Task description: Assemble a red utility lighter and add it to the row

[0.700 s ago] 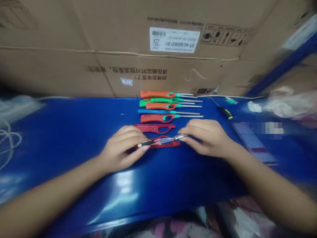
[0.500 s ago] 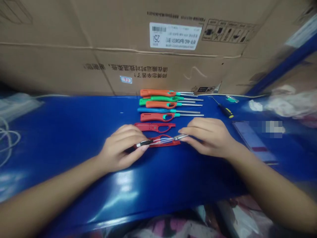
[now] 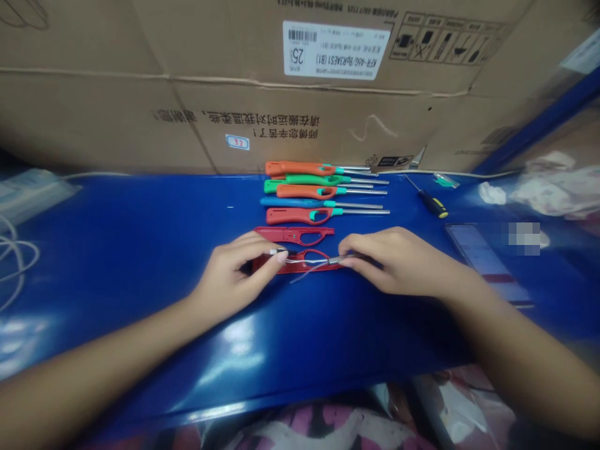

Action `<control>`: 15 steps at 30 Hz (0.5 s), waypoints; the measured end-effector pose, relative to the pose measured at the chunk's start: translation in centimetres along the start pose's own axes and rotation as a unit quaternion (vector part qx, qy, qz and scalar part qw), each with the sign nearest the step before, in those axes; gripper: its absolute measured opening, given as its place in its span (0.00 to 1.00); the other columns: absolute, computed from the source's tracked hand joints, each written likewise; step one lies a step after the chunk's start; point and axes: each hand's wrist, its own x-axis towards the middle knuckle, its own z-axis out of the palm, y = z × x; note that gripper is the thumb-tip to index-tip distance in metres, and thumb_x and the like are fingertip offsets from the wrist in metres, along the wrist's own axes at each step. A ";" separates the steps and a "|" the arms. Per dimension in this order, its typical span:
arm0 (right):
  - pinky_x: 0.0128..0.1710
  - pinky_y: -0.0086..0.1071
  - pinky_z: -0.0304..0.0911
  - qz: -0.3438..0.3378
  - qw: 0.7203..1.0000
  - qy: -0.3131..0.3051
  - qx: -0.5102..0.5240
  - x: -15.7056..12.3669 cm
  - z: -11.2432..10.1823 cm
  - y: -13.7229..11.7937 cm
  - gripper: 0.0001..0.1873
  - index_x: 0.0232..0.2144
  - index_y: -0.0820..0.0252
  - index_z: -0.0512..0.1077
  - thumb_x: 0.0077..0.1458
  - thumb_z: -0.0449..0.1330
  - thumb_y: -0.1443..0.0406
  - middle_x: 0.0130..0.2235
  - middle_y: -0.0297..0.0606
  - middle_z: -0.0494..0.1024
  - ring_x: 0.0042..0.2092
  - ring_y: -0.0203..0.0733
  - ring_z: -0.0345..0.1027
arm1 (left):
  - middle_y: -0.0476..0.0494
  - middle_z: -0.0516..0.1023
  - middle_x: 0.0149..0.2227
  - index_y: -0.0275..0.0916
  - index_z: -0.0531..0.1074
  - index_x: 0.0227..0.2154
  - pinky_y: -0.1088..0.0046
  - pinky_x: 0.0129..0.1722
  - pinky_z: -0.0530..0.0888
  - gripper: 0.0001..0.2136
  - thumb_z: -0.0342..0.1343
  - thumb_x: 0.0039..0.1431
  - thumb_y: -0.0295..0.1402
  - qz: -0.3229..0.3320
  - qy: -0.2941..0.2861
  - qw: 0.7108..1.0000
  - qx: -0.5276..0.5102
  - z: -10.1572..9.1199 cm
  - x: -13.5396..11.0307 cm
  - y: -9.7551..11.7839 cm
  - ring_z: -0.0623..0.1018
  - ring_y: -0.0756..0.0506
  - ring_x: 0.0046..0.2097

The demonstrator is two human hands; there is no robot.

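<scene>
My left hand point(image 3: 234, 278) pinches the dark end of a thin wired insert point(image 3: 304, 261) that lies across an open red lighter shell point(image 3: 309, 267) on the blue table point(image 3: 140, 250). My right hand point(image 3: 398, 262) pinches the metal tube end of the same insert. A second red shell half point(image 3: 295, 234) lies just behind it. Farther back several finished long lighters point(image 3: 319, 190) with orange, green, blue and red handles lie side by side, their metal tubes pointing right.
A big cardboard box point(image 3: 234, 81) stands behind the table. A black and yellow screwdriver point(image 3: 431, 201) lies at the right, a phone point(image 3: 487, 262) nearer, white wrappers point(image 3: 544, 184) beyond. White cords point(image 3: 14, 256) lie at the left edge.
Both hands have shifted the insert slightly back, over the red shell, and levelled it. The view has tilted down a little.
</scene>
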 end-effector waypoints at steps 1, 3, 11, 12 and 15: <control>0.30 0.32 0.54 0.010 1.000 -0.009 0.002 0.0 -0.1 0.0 0.12 0.42 0.56 0.70 0.70 0.49 0.59 0.31 0.30 0.76 0.29 0.36 0.66 | 0.45 0.81 0.33 0.36 0.79 0.35 0.72 0.37 0.74 0.05 0.59 0.63 0.31 -0.007 0.003 1.000 0.006 0.0 0.0 0.0 0.77 0.49 0.34; 0.30 0.32 0.52 0.021 1.000 -0.020 0.011 0.1 -0.2 0.1 0.12 0.42 0.56 0.69 0.70 0.48 0.58 0.29 0.29 0.73 0.28 0.36 0.64 | 0.45 0.82 0.36 0.37 0.80 0.38 0.73 0.38 0.74 0.05 0.60 0.62 0.31 -0.020 0.002 1.000 0.013 0.0 0.0 -0.1 0.79 0.49 0.36; 0.36 0.31 0.56 0.024 0.995 -0.054 0.085 0.4 -0.2 0.6 0.13 0.38 0.57 0.69 0.70 0.47 0.59 0.38 0.35 0.74 0.37 0.37 0.66 | 0.46 0.82 0.35 0.38 0.81 0.37 0.74 0.38 0.74 0.05 0.62 0.62 0.32 -0.011 -0.031 0.999 0.038 0.1 0.1 -0.4 0.78 0.49 0.37; 0.36 0.31 0.56 0.025 0.994 -0.055 0.092 0.4 -0.2 0.6 0.13 0.39 0.57 0.69 0.70 0.48 0.60 0.38 0.35 0.75 0.37 0.37 0.66 | 0.46 0.81 0.34 0.38 0.81 0.36 0.73 0.38 0.73 0.05 0.62 0.62 0.32 -0.002 -0.038 0.998 0.042 0.1 0.1 -0.4 0.78 0.49 0.36; 0.34 0.31 0.56 0.031 0.990 -0.058 0.122 0.2 -0.3 0.8 0.08 0.41 0.56 0.70 0.68 0.52 0.61 0.37 0.33 0.75 0.35 0.36 0.66 | 0.46 0.80 0.34 0.39 0.81 0.36 0.72 0.38 0.73 0.05 0.62 0.62 0.33 0.020 -0.051 0.997 0.056 0.2 0.1 -0.4 0.76 0.48 0.36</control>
